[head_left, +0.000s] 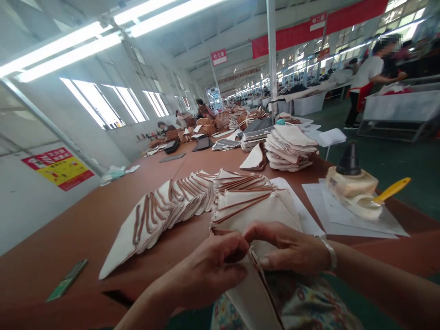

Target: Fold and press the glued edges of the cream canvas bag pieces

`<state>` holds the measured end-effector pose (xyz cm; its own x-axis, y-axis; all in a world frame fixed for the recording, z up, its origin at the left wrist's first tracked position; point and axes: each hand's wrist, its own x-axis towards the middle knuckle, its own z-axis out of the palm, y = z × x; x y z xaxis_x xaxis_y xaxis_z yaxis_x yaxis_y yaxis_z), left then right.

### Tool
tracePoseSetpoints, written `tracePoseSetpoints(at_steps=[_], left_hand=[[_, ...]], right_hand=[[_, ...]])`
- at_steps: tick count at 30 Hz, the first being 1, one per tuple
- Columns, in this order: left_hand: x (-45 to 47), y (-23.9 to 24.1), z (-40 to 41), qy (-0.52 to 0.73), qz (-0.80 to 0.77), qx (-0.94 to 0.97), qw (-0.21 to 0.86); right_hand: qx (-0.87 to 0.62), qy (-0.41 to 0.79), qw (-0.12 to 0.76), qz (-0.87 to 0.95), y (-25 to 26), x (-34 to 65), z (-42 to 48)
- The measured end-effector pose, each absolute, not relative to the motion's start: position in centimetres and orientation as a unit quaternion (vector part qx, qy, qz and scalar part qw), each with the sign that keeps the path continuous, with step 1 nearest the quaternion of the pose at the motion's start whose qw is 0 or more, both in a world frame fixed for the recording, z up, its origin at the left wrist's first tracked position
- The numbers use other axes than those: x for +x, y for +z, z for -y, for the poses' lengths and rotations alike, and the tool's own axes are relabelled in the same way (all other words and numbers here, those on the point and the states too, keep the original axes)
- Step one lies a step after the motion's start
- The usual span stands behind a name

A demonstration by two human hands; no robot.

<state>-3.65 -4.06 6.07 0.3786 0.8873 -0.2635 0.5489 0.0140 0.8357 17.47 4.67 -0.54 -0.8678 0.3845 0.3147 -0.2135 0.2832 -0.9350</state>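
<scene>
Long lights [68,58] shine at 10 o'clock in a big, busy room, with bright windows [118,104] below them. Green floor [395,158] shows at 3 o'clock, and at 2 o'clock a person in a white shirt [367,73] stands by a big white bin [402,107]. One long brown table [85,224] runs from close by to far off, with many heaps on it.

At 12 o'clock a small red and white sign [219,57] says 针三组. At 1 o'clock hangs a long red banner [285,41]; I cannot read any words on it. At 9 o'clock a red and yellow poster [60,167] has writing too small to read.

Near 6 o'clock, the left hand [213,268] pinches the edge of a pale piece [252,291] with its fingers bent tight. At about 5 o'clock, the right hand [292,250] has its thumb and bent pointer finger close together on that same edge. The piece hangs down over flowery cloth [312,300].

More pale pieces with brown edges lie spread like fans: one fan [158,215] at 8 o'clock, another [254,206] at 4. At 3 o'clock, a cream pot [354,183] with a black cone [349,160] and a yellow handle [393,189] sits on white paper [318,206].
</scene>
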Motion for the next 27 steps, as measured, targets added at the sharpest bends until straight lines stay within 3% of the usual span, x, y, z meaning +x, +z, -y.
tracePoseSetpoints(at_steps=[4, 16, 22, 27], left_hand=[[-4.6, 5.2, 5.5, 0.203, -0.503, 0.612, 0.575], [-5.9, 1.6, 6.1, 0.287, -0.503, 0.504, 0.64], [-5.0, 1.7, 6.1, 0.265, -0.587, 0.578, 0.501], [-4.4, 1.5, 6.1, 0.24, -0.603, 0.632, 0.423]], right_hand=[[-0.066, 0.571, 0.253, 0.778, -1.7, 15.8, -3.1], [-0.06, 0.652, 0.219, 0.724, -2.5, 14.1, -2.8], [-0.131, 0.673, 0.22, 0.693, -3.5, 13.3, -2.6], [-0.188, 0.614, 0.233, 0.73, -3.7, 13.3, -2.4]])
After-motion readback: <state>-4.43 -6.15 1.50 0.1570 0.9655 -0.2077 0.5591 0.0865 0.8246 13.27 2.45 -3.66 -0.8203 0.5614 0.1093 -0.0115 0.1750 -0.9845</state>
